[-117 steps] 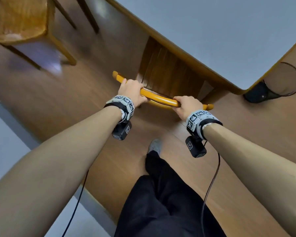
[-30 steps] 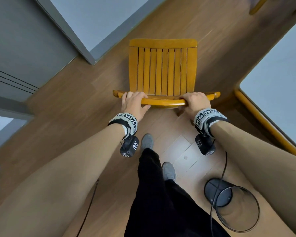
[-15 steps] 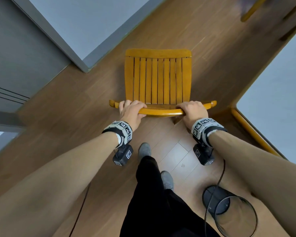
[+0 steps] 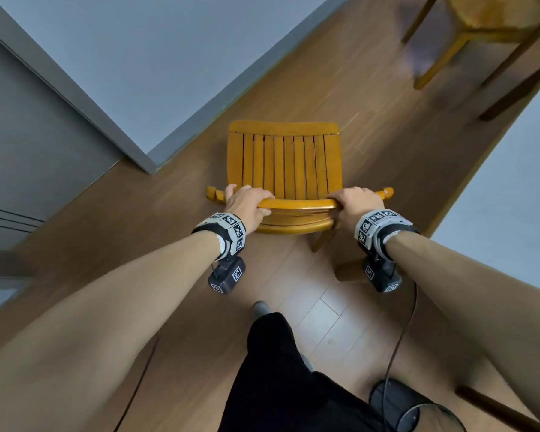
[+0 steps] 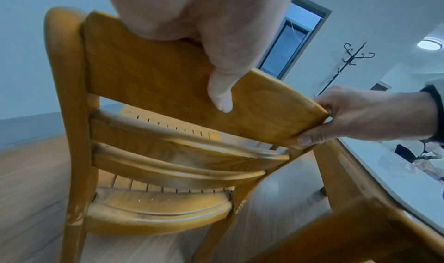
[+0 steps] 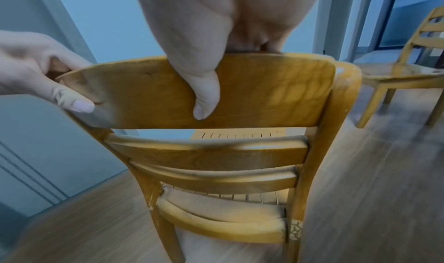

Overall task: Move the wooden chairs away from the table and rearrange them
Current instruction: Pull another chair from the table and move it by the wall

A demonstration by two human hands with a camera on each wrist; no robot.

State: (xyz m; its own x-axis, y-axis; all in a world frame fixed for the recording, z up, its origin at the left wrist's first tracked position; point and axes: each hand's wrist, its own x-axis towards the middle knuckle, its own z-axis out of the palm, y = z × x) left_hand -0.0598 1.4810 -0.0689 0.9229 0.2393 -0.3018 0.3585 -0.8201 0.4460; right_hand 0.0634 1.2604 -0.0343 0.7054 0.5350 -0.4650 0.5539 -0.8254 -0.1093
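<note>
A yellow wooden chair (image 4: 284, 163) with a slatted seat stands on the floor in front of me, its back toward me. My left hand (image 4: 247, 204) grips the left part of its top back rail (image 4: 300, 203), thumb on the near face. My right hand (image 4: 356, 202) grips the rail's right part the same way. In the left wrist view the chair (image 5: 153, 153) fills the frame beneath my left hand (image 5: 216, 39), with my right hand (image 5: 355, 119) at the rail's far end. The right wrist view shows the chair (image 6: 216, 153) from behind, under my right hand (image 6: 201, 58).
The table (image 4: 512, 194) with its wooden edge runs along the right. A second wooden chair (image 4: 487, 29) stands at the top right. A grey wall corner (image 4: 150, 163) juts in at the left. A black bin (image 4: 415, 410) sits behind my right leg.
The chair has come fully out from under the table and turned toward the wall corner. Over the last second it moved farther from the table, both hands keeping their grip.
</note>
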